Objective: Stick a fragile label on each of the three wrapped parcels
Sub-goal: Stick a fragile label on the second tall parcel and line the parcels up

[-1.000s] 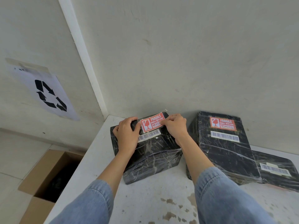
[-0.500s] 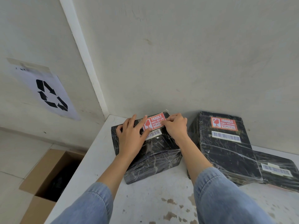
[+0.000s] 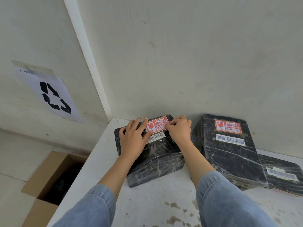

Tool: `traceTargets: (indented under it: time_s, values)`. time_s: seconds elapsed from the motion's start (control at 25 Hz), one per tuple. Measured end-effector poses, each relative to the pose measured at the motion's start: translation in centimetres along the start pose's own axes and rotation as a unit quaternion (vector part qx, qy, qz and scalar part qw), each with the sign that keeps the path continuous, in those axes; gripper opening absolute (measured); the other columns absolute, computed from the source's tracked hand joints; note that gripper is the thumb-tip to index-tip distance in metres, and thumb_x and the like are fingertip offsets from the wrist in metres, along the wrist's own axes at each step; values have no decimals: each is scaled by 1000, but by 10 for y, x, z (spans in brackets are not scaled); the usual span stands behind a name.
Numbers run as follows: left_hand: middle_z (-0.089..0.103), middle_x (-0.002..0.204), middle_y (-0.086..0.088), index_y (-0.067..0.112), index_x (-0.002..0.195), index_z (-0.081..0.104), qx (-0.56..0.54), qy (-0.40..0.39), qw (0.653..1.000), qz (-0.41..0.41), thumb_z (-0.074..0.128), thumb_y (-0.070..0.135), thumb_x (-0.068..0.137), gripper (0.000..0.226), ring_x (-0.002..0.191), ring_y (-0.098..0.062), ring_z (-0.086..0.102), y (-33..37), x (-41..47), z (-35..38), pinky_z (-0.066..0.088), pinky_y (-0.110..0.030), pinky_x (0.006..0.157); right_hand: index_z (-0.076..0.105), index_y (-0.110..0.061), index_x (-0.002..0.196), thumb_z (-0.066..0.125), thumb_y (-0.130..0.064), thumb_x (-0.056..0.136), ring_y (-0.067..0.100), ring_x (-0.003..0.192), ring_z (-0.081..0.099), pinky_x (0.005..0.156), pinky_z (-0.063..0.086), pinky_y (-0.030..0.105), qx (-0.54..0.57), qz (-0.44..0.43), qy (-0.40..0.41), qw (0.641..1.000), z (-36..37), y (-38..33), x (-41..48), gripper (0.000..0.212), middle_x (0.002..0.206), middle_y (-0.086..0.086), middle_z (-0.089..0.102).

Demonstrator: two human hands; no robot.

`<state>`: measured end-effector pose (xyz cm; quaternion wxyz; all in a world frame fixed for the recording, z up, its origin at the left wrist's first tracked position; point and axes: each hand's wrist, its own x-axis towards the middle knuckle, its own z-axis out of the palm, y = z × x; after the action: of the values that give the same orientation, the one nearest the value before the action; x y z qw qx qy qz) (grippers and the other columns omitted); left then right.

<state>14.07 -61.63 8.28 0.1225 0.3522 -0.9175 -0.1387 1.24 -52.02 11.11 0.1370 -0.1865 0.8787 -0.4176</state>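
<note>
Red rectangular fragile label (image 3: 157, 125) lies atop black film-wrapped parcel (image 3: 152, 154), long axis L-R btwn hands; left hand (image 3: 133, 141) flat, fingers spread, pressing; right hand (image 3: 177, 129) fingertips pinning its right end

Two bare hands and forearms in blue denim sleeves.

The left hand (image 3: 132, 141) and right hand (image 3: 178, 130) are bare, with no rings, watch or gloves showing. Both forearms are uncovered from the wrist to mid-arm. The left sleeve (image 3: 91, 208) and right sleeve (image 3: 224, 199) are light blue denim, loose and softly creased, each ending in a stitched hem with a slightly faded edge.
</note>
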Motion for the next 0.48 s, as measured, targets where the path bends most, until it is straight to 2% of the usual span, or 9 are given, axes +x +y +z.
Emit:
traceTargets:
  time_s: [0.36, 0.48]
  values:
    - [25, 155, 5, 33, 145, 24, -6, -3, 1000, 8, 37, 52, 92, 57, 143, -16, 20, -4, 0, -2, 14, -39, 110, 70, -3, 77, 67, -13, 84, 23, 111, 39, 87, 35, 27, 1, -15, 37, 999, 1, 4, -2, 13, 115, 9, 53]
    - [24, 156, 5, 34, 145, 23, -8, -3, 1000, 10, 37, 52, 92, 57, 143, -15, 19, -4, 0, -2, 14, -38, 109, 67, -2, 83, 68, -13, 84, 26, 112, 41, 89, 37, 30, -1, -25, 53, 998, 1, 7, -3, 11, 116, 12, 53]
